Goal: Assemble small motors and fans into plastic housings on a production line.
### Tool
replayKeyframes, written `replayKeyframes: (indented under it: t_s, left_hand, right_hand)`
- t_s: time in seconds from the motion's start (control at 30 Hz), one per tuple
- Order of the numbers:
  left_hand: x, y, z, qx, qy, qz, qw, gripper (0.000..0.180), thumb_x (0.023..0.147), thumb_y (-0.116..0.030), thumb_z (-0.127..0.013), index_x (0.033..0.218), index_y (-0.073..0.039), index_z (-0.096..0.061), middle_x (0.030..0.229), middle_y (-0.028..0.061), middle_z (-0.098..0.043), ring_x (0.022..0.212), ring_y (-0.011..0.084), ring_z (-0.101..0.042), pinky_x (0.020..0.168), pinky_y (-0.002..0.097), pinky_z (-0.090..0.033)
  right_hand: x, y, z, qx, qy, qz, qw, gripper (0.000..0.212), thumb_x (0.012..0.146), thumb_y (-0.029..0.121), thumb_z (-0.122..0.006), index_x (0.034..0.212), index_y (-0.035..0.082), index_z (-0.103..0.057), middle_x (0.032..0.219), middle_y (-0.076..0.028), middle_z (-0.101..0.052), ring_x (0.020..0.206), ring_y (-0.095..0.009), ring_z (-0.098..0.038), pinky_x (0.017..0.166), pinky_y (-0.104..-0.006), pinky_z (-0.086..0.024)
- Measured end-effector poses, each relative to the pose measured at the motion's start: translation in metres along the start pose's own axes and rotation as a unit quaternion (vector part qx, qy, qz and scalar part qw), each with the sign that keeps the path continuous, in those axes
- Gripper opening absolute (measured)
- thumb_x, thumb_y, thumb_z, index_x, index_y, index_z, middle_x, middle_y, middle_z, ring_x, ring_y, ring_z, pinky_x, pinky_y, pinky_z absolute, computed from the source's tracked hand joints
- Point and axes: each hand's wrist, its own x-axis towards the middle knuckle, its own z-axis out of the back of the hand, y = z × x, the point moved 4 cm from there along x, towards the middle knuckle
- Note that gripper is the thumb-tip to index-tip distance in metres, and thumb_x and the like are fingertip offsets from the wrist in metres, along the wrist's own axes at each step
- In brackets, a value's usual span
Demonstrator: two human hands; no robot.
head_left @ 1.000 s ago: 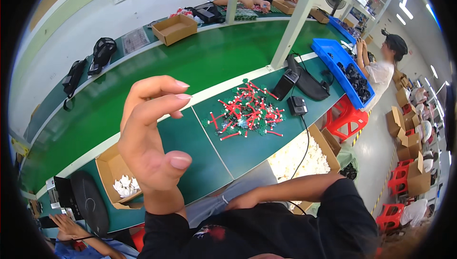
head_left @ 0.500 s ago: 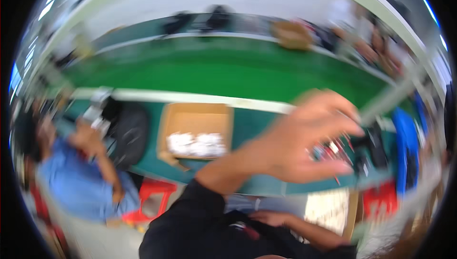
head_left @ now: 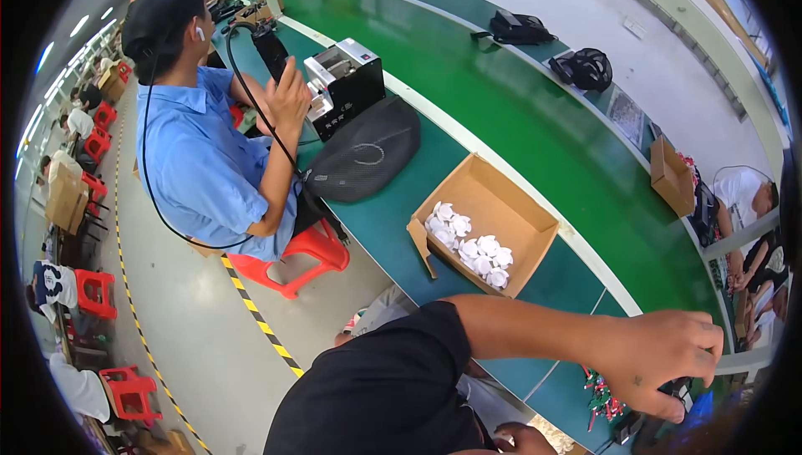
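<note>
My left hand [head_left: 664,361] reaches out to the right over the green table, its fingers curved and the thumb apart, with nothing seen between them. Beneath and beside it lies a tangle of small red, green and black wired parts [head_left: 600,399]. A black object [head_left: 626,427] sits close to the thumb, partly cut off by the dark rim. My right hand [head_left: 525,438] rests low by my body, only partly in view, its fingers mostly hidden. Left of my forearm, an open cardboard box [head_left: 510,204] holds several white flower-shaped pieces [head_left: 483,256].
A co-worker in a blue shirt [head_left: 196,154] sits on a red stool [head_left: 292,259] at the left, holding a black device. A black case [head_left: 368,150] and a small machine [head_left: 344,87] stand nearby. Past the table's white edge runs a green belt [head_left: 501,112].
The view has swung left and tilted, bringing the co-worker into clear sight. My left hand now appears farther right and lower, beside the wired parts.
</note>
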Motion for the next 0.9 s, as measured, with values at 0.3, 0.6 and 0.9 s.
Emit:
replayKeyframes:
  t_s: [0.3, 0.6, 0.9]
  left_hand:
    - [0.005, -0.001, 0.002, -0.047, -0.080, -0.035, 0.995, 0.033, 0.076, -0.030, -0.078, 0.093, -0.004, -0.067, 0.101, 0.0120, -0.059, 0.096, 0.0294, -0.058, 0.080, 0.0408, -0.050]
    - [0.003, -0.008, 0.015, -0.385, -0.074, 0.130, 0.911, 0.031, 0.093, -0.036, -0.067, 0.094, -0.005, -0.064, 0.096, 0.0043, -0.060, 0.081, 0.0114, -0.056, 0.070, 0.0252, -0.046]
    - [0.015, 0.021, 0.017, -0.405, -0.004, 0.145, 0.903, 0.041, 0.091, -0.038, -0.073, 0.105, 0.001, -0.068, 0.104, 0.0139, -0.062, 0.085, 0.0216, -0.059, 0.076, 0.0359, -0.049]
  right_hand:
    - [0.084, 0.049, 0.126, 0.029, -0.335, 0.159, 0.928, 0.019, 0.099, 0.010, -0.063, 0.114, -0.001, -0.065, 0.094, -0.011, -0.071, 0.086, -0.023, -0.067, 0.080, -0.0366, -0.054]
    - [0.256, 0.092, 0.135, 0.395, -0.417, 0.263, 0.775, 0.012, 0.101, 0.013, -0.063, 0.099, 0.001, -0.060, 0.083, -0.003, -0.064, 0.072, -0.009, -0.059, 0.067, -0.0247, -0.049]
    - [0.248, 0.077, 0.145, 0.148, -0.424, 0.254, 0.857, 0.011, 0.090, 0.012, -0.071, 0.094, 0.001, -0.070, 0.081, -0.014, -0.069, 0.070, -0.021, -0.062, 0.065, -0.0361, -0.052]
